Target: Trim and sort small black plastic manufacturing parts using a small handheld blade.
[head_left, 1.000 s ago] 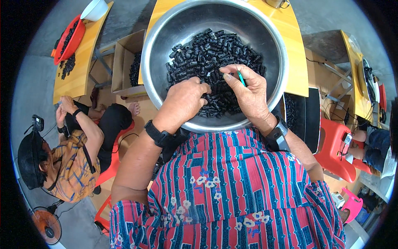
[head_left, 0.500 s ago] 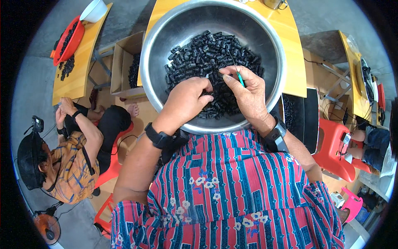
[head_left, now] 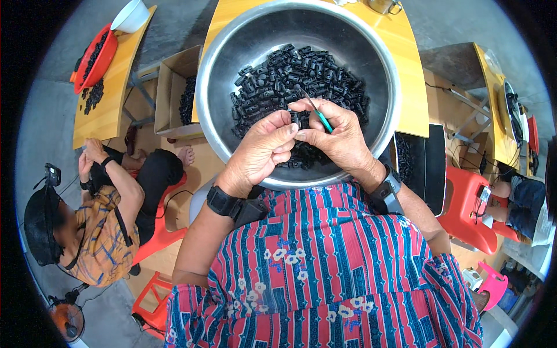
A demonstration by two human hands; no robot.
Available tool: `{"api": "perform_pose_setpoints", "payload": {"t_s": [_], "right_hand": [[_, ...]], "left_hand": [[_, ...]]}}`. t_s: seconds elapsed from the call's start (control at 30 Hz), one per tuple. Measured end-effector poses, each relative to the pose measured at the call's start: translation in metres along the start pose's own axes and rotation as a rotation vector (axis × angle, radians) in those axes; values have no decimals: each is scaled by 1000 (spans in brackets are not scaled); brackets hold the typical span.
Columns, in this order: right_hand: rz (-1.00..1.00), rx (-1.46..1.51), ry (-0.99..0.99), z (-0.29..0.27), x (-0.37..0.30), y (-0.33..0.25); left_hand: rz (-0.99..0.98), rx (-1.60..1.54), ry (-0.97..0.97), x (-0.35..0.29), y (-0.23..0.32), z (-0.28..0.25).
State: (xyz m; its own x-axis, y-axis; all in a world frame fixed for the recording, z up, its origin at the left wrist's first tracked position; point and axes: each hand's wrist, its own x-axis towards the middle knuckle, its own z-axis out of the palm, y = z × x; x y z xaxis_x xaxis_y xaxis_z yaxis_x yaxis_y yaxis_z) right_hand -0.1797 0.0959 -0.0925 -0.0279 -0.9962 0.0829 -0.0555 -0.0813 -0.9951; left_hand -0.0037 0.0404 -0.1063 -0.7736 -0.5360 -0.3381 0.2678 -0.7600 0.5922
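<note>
A wide steel bowl [head_left: 213,116] holds a heap of small black cylindrical plastic parts [head_left: 272,81]. Over the heap my two hands meet at the fingertips. One black plastic part [head_left: 295,119] is pinched there, half hidden by the fingers. My left hand [head_left: 264,145] is closed on its left side, fingers curled. My right hand [head_left: 342,136] steadies the part with thumb and forefinger. The same hand also grips a slim green-handled blade tool [head_left: 322,120], its thin metal tip pointing up and left above the heap.
The bowl sits on a yellow wooden table [head_left: 411,75]. A metal mug [head_left: 384,6] stands at its far edge. Left of it is a cardboard box [head_left: 166,95] of black parts. A co-worker [head_left: 104,220] sits at the left; a red stool [head_left: 464,203] stands at the right.
My left hand has risen from the heap and turned palm inward, meeting my right hand at a black plastic part. The green-handled tool has shifted left and slightly down.
</note>
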Motion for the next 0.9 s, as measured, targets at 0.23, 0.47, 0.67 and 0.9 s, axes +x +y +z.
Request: {"api": "perform_pose_setpoints", "payload": {"t_s": [0.23,0.47,0.67,0.9], "right_hand": [[21,-24,7,0,-2,-1],[-23,-73,21,0,-2,2],[-184,-204,142,-4,-2,-4],[-243,-600,-31,1,-4,-8]], "left_hand": [[-30,-44,-2,-2,-1,4],[59,39,4,-3,-3,13],[126,-33,-16,0,-2,18],[155,-55,8,1,-4,18]]}}
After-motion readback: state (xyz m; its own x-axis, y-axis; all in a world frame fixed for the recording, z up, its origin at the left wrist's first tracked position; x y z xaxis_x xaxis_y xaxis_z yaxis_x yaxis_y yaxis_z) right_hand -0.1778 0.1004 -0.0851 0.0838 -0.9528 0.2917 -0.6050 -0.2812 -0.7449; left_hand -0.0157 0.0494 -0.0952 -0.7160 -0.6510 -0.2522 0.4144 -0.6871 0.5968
